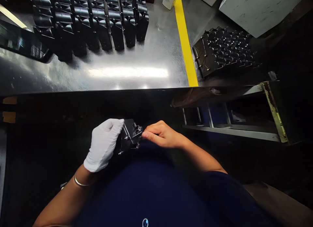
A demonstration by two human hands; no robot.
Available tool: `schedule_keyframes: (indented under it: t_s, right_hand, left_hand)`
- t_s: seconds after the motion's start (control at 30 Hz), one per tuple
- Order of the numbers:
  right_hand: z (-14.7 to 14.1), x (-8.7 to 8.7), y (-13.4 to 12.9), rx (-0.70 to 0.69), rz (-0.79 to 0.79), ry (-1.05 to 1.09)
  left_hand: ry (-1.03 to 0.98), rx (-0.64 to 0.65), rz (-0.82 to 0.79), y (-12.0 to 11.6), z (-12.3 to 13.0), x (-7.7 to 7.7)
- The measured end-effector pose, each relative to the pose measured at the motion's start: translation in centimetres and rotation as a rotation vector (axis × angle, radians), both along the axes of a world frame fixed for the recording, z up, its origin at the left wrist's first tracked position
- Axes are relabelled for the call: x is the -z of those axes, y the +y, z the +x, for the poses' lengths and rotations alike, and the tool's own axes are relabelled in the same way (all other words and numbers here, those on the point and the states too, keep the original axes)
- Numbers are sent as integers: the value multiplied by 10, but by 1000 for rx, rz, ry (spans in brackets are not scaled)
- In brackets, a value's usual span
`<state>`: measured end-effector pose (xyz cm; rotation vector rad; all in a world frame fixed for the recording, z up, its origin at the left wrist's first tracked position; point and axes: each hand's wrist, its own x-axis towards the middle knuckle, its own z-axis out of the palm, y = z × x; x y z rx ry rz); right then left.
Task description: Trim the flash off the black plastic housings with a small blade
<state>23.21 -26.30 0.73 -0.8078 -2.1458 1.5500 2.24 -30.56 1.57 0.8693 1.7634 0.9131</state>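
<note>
A shiny metal table (161, 54) fills the top of the frame, a bright streak of light along its front, with a yellow stripe (185, 41) crossing it right of centre; below its edge the room is mostly dark, though a metal frame (231, 131) shows at the right. Rows of dark pieces (97, 24) stand at the upper left, and a smaller cluster (227, 51) sits at the upper right, beyond the stripe. The black part (129, 133) is at the centre of the frame, held below the table edge: small, flat-sided, with shiny pins and a round end. The gloved left hand (104, 143) pinches its upper left edge, while the bare right hand (163, 134) pinches its right end, thumb against forefinger (exactly what lies between those fingertips is hidden). A white container (169, 0) stands at the top and a pale box (256, 10) at the upper right, their contents out of sight
</note>
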Motion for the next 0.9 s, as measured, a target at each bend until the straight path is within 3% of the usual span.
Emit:
schedule_keyframes:
  t_s: [0.07,0.13,0.3,0.4,0.53,0.63,0.73,0.83,0.9]
  right_hand:
    - [3,-1,1,-86,-99,93]
    - [3,-1,1,-97,-70,207]
    - [-4,6,2,117,471,129]
    - [-7,10,5,90,613,84]
    - [-16,16,-3,245,637,82]
    - [-22,19,-3,409,541,-22]
    - [-14,7,34,558,333,-103]
    - [3,-27,115,887,307,-221]
    - [9,-53,179,987,335,-574]
  left_hand:
    - [2,-16,47,-1,2,1]
    - [1,-53,101,-1,5,2]
    - [-10,-96,147,-1,7,5]
    - [-35,-102,149,0,6,8]
    - [-177,-230,175,15,9,5]
    - [-404,-285,258,37,19,-6]
    - [-642,-219,347,53,26,-15]
    - [-764,-153,299,56,18,-8]
    - [-732,-129,210,51,5,6]
